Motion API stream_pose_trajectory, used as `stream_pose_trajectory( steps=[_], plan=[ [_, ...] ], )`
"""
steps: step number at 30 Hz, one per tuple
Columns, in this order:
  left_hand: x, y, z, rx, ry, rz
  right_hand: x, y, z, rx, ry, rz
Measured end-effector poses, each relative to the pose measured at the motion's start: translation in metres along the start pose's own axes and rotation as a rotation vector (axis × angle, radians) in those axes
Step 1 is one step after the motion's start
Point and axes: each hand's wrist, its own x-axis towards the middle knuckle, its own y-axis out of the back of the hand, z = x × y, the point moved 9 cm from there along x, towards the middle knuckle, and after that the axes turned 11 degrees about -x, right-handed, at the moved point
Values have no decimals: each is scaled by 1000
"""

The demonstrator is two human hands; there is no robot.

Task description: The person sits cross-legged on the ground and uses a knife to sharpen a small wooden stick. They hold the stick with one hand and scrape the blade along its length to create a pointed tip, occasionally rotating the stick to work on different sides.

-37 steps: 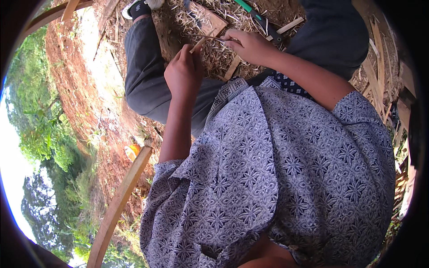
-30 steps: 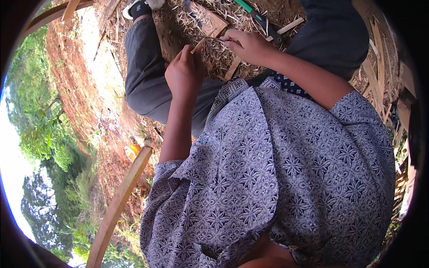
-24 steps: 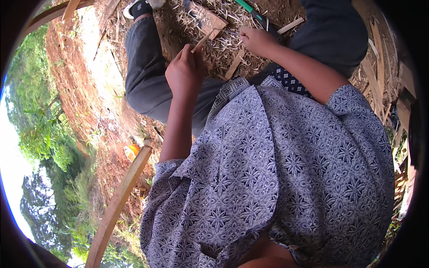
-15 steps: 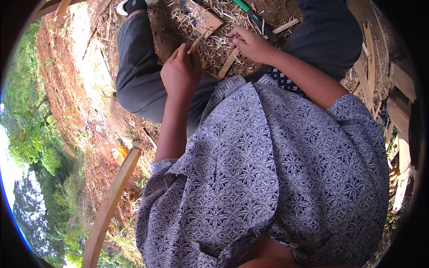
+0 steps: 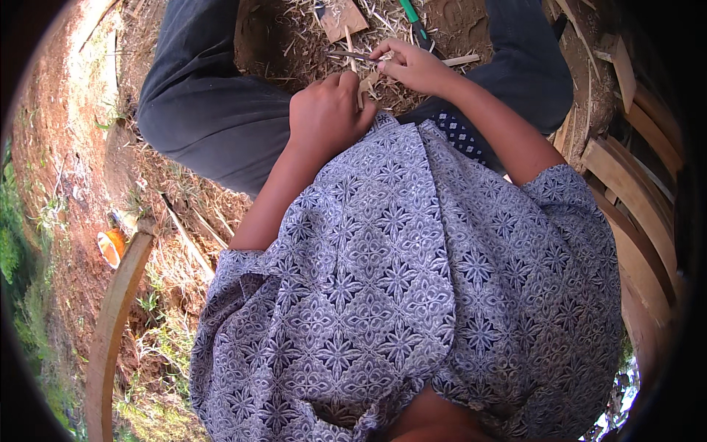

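Note:
My left hand [image 5: 328, 110] is closed round a thin wooden strip [image 5: 350, 48], which points away from me beyond the knuckles. My right hand [image 5: 414, 68], to its right, grips a knife; only its narrow dark blade [image 5: 352, 55] shows, and the fingers hide the handle. The blade lies crosswise over the strip, its tip reaching left past it. Whether the edge touches the wood I cannot tell. Pale wood pieces [image 5: 365, 87] show beside my left fingers, and it is unclear whether they are held.
Wood shavings [image 5: 387, 26] litter the ground between my legs. A flat wooden block [image 5: 342, 20] and a green-and-black tool handle [image 5: 417, 23] lie beyond my hands. Curved planks [image 5: 633, 199] stand at the right; a wooden beam [image 5: 118, 324] and an orange object [image 5: 111, 247] are at the left.
My left hand has moved right and closer to my body, and the strip now points more straight ahead. The knife blade now shows crossing the strip. The whole view has shifted.

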Motion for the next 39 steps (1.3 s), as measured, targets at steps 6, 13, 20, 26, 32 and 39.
stream_pose_trajectory(
  steps=[6,13,20,26,32,39],
  plan=[
    [2,-13,-5,-21,49,-7,0,3,11,39,-17,85],
    [3,-27,-10,-31,31,25,-4,23,-13,-265,-11,67],
    [1,-37,-11,-37,-2,-3,-9,24,-16,-397,14,190],
    [0,-51,-19,-30,38,-75,-15,18,-21,-467,-150,195],
    [1,-49,-17,4,55,-146,-6,12,-16,-465,-178,229],
    [3,-48,-22,51,100,-196,13,12,-20,-462,-180,265]
  ],
)
